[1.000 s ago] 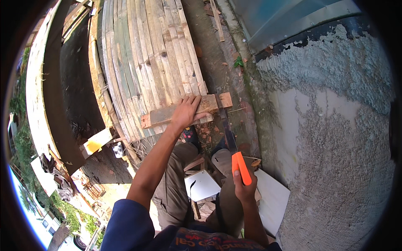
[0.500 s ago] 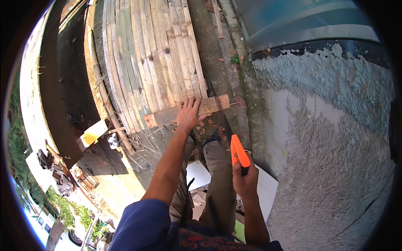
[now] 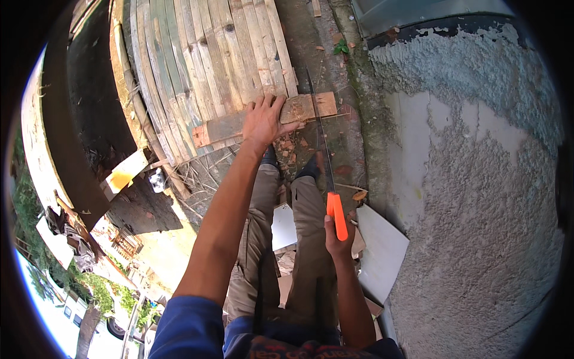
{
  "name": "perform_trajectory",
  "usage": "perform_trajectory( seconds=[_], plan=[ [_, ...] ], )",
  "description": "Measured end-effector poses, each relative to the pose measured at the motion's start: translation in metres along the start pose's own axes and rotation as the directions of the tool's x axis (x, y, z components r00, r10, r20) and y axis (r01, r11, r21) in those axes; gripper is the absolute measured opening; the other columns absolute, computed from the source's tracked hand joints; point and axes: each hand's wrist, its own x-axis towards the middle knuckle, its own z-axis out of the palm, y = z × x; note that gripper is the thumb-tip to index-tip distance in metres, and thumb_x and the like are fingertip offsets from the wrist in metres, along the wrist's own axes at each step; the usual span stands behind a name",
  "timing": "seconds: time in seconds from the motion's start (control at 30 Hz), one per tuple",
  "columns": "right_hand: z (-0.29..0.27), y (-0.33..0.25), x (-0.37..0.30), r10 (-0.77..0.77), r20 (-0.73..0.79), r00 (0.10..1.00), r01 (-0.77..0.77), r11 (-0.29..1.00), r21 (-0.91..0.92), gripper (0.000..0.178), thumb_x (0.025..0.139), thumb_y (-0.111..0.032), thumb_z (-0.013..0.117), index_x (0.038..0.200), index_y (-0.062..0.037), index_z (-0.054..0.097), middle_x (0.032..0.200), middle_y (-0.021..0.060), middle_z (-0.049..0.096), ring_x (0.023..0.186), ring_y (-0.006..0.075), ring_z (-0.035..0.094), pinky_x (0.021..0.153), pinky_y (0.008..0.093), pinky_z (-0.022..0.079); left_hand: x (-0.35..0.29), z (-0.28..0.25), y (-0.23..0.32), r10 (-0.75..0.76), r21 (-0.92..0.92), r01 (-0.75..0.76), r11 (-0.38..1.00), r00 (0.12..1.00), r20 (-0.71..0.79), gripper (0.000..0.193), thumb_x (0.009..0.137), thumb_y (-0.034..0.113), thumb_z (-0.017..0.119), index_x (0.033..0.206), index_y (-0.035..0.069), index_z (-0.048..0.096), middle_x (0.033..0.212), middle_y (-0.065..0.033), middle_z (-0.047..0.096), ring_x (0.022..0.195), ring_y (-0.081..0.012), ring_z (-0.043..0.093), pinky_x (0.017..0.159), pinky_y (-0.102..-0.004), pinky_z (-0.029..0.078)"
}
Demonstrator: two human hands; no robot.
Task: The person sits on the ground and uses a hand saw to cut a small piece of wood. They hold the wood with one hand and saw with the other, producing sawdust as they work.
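Note:
My left hand [image 3: 263, 124] lies across a short wooden board [image 3: 222, 129], its fingers over the far edge and the thumb at the near edge, holding the board down. This board rests crosswise at the near end of a slatted bamboo platform [image 3: 230, 57], its right end jutting past the side. In my right hand [image 3: 339, 242] is the orange handle of a handsaw [image 3: 324, 152]. The dark blade points away from me and crosses the board near its right end. How deep the cut goes cannot be made out.
A rough plastered wall [image 3: 472, 197] runs along the right. A white panel [image 3: 382, 251] leans near its foot. Reddish wood chips [image 3: 288, 146] and twigs litter the ground by my feet. A pole [image 3: 140, 99] and a dark sheet [image 3: 95, 102] stand at left.
The saw has been drawn back toward me along the board, with more blade on the near side. My left hand stays on the board. The whole view has shifted slightly.

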Motion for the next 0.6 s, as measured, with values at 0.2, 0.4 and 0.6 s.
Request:
perform_trajectory(
  seconds=[0.2, 0.4, 0.6],
  plan=[
    [-0.008, -0.070, -0.019, 0.068, -0.034, 0.997, -0.066, 0.997, 0.045, 0.019, 0.098, -0.017, 0.066, 0.094, 0.0022, 0.065, 0.070, 0.0052, 0.062, 0.064, 0.0121, 0.060, 0.061, 0.0299, 0.047, 0.008, -0.011, -0.010, 0.089, 0.072, -0.097, 0.993, 0.990, 0.107, 0.089, 0.074, 0.075, 0.070, 0.131, 0.008, 0.058, 0.123, -0.0189, 0.059, 0.118, -0.0365, 0.058, 0.099, -0.0477, 0.045],
    [-0.008, -0.130, -0.005, -0.031, -0.001, 1.000, 0.031, 0.993, -0.110, 0.025, 0.099, -0.022, 0.066, 0.093, 0.0021, 0.065, 0.068, 0.0089, 0.060, 0.063, 0.0128, 0.056, 0.060, 0.0322, 0.046, 0.016, -0.006, 0.002, -0.076, -0.037, 0.080, 0.996, 0.993, 0.093, 0.090, 0.078, 0.076, 0.065, 0.131, 0.004, 0.058, 0.124, -0.0249, 0.059, 0.120, -0.0410, 0.058, 0.104, -0.0504, 0.045],
    [-0.043, -0.159, -0.015, 0.176, 0.010, 0.984, -0.175, 0.982, -0.067, 0.029, 0.099, -0.023, 0.067, 0.084, 0.0014, 0.061, 0.066, 0.0007, 0.055, 0.061, 0.0081, 0.048, 0.058, 0.0296, 0.040, 0.017, -0.021, -0.005, -0.004, -0.040, 0.011, 0.999, 0.985, 0.174, 0.091, 0.078, 0.078, 0.063, 0.132, 0.005, 0.059, 0.129, -0.0244, 0.059, 0.124, -0.0402, 0.056, 0.106, -0.0507, 0.043]
  ],
)
